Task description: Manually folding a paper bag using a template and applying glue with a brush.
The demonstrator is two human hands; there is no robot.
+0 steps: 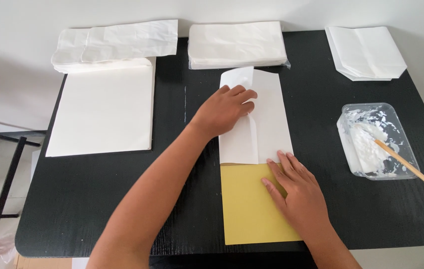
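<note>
Left hand (224,110) lies flat, fingers spread, pressing the upper part of a folded white paper sheet (266,119) near the middle of the black tabletop (122,199). Nothing is gripped. Right hand (296,192) rests open-palmed on a yellow card template (252,211) at the near edge, fingertips touching the white sheet's lower edge. The sheet's long axis runs from near edge to far edge, between both hands; the left is nearer its fold. A clear plastic glue tub (373,139) with a wooden stick (413,172) sits toward the right edge.

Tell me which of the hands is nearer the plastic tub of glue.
Right. The right hand lies on the yellow card, just left of the tub; the left hand presses the white paper farther left.
</note>
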